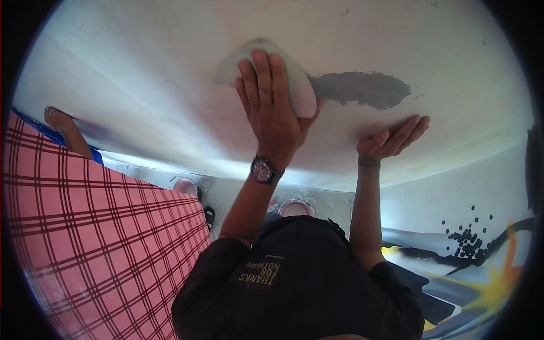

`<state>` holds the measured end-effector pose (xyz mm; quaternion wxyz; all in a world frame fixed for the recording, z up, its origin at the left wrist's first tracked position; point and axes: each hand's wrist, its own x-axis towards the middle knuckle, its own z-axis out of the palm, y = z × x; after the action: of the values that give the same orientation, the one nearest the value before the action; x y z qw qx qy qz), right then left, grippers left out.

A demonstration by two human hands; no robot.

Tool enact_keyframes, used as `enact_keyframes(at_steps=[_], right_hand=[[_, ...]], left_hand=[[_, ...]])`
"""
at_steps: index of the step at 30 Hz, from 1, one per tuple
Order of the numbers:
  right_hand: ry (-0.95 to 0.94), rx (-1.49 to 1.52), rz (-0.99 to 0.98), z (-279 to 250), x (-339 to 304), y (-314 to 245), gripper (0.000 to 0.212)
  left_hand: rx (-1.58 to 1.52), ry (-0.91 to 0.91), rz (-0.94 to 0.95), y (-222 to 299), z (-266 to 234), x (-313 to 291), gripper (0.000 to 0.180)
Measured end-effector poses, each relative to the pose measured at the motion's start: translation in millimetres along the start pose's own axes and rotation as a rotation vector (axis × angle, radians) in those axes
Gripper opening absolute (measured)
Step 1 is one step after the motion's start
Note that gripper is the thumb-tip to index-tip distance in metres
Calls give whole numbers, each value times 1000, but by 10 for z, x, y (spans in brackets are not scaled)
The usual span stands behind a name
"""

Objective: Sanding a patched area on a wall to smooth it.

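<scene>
My left hand (273, 116), with a watch on its wrist, lies flat over a pale, thin sheet (303, 93), pressing it against the whitish wall (170, 56). The thumb reaches round the sheet's right edge; the sheet's exact kind is unclear. Just right of it, a rough dark grey patch (365, 89) stretches across the wall. Below that patch is my right hand (392, 141), its fingers extended and nothing seen in it. Whether its fingertips touch the wall is hard to tell.
At the far left another person's hand (58, 120) rests by the wall. Pink checked cloth (85, 226) fills the left side. Pink buckets (296, 208) and a black sandal (209, 217) are on the floor below. A painted wall (453, 198) stands at the right.
</scene>
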<state>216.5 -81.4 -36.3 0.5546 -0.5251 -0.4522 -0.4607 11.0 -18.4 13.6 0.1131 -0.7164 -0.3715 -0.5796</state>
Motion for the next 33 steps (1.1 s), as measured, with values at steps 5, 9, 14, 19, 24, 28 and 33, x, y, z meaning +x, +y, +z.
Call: enact_keyframes(at_steps=[5,9,14,19,24,28,33], right_hand=[[-62,9,2,21,18,-140,64],[-19,-11,-16,54,27,-192,64],[-28,-28,-17,46,-15,-136,64],[-13,-2,-29,72,1,-124,64],[-39,9,-28,74,46,-235,64],[-57,17,-20,101,33,-311,64],[-64,12,-19,116,19,-369,64]], left_hand=[[13,-51,-73,-191,232,-1041,98],[61,-76,-70,-223,267,-1057,99],[44,-8,-27,-179,59,-155,97],[66,4,-12,-229,60,-269,96],[71,-86,-117,-365,197,-953,99],[84,-18,-94,-430,198,-693,101],[44,88,-15,-375,-124,206,109]])
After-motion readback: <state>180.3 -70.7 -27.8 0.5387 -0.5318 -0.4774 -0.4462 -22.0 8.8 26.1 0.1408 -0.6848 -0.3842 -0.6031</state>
